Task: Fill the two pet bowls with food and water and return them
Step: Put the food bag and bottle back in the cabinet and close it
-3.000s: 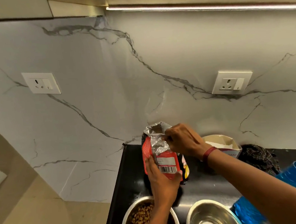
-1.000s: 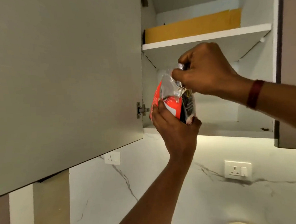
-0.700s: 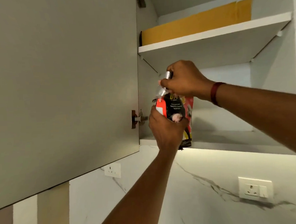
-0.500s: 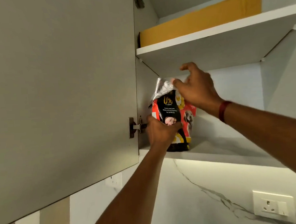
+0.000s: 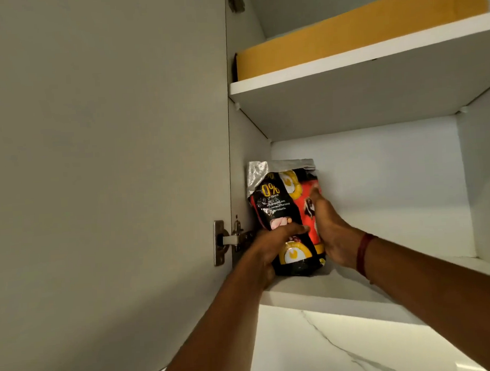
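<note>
- Standing upright on the lower shelf [image 5: 345, 291] of an open wall cabinet, the pet food bag [image 5: 282, 200] sat at the shelf's left end, close to the cabinet's left wall and a little back from the near edge.
- The bag was red and black with yellow marks, and its silver foil top [image 5: 265, 169] was folded over.
- The left hand [image 5: 270, 247] grasped the bag low on its left side, with the fingers curled across the printed front.
- The right hand [image 5: 334, 234] lay against the bag's right side, with one digit stretched up along the front. The rest of its fingers were hidden behind the bag, so I cannot tell whether it clasped the bag or only touched it.
- A red band [image 5: 364, 252] circled the right wrist.
- Both forearms reached up from the near bottom edge of the view towards the shelf.
- The grey cabinet door [image 5: 107, 165] stood open on the left and filled that half of the view. Its metal hinge [image 5: 227, 241] was just left of the left hand.
- On the upper shelf [image 5: 345, 61], a long yellow-brown box [image 5: 343, 33] lay along the far side.
- Below the cabinet, a white marble wall [image 5: 319, 347] with grey veins was lit from above.
</note>
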